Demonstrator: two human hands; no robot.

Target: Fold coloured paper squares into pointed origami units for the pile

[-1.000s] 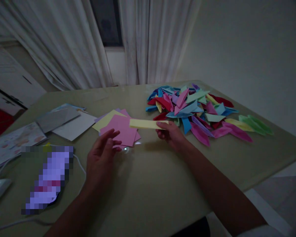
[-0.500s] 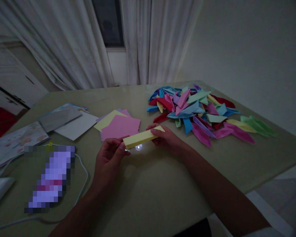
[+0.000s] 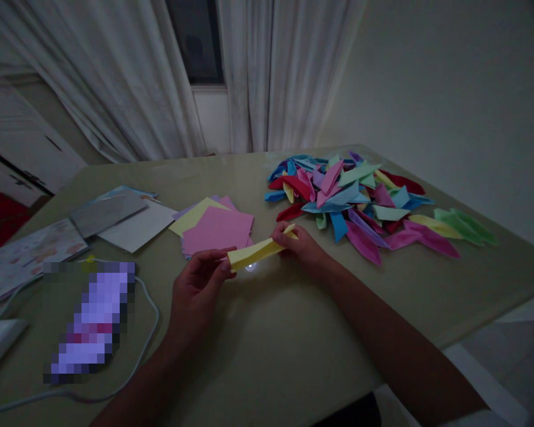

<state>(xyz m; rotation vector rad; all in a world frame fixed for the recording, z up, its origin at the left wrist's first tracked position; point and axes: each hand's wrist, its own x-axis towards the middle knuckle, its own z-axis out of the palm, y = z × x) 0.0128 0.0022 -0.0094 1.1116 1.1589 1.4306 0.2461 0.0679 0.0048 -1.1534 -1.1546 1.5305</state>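
Paper strip (image 3: 258, 251), pale yellow, long and narrow, spans the space between a person's two bare hands, held above a smooth, dull green tabletop (image 3: 271, 350). It looks folded lengthwise, with a bend along its body and a slightly opened edge near its right end. The left hand (image 3: 198, 277) pinches the lower, left end between thumb and fingers, its fingers curled. The right hand (image 3: 301, 244) grips the raised, right end, thumb on top. The strip slopes upward from left to right, and a small bright reflection (image 3: 250, 267) shows on the tabletop just below it.

Beyond the left hand lie flat, square-cornered paper sheets (image 3: 220, 228) in pink, yellow and lilac, overlapping at angles. Beyond the right hand, a loose heap of folded paper pieces (image 3: 338, 190), pointed and crisply creased, mixes blue, red, pink, mint, purple and yellow. Further left are a plain white sheet (image 3: 137, 228), a greyish flat sheet (image 3: 107, 212) and a patterned flat item (image 3: 35, 258). Nearer the left forearm, a pixelated violet rectangle (image 3: 93, 317) sits beside a pale, curving cable (image 3: 153, 323). Softly pleated curtains (image 3: 129, 77) hang behind the table.
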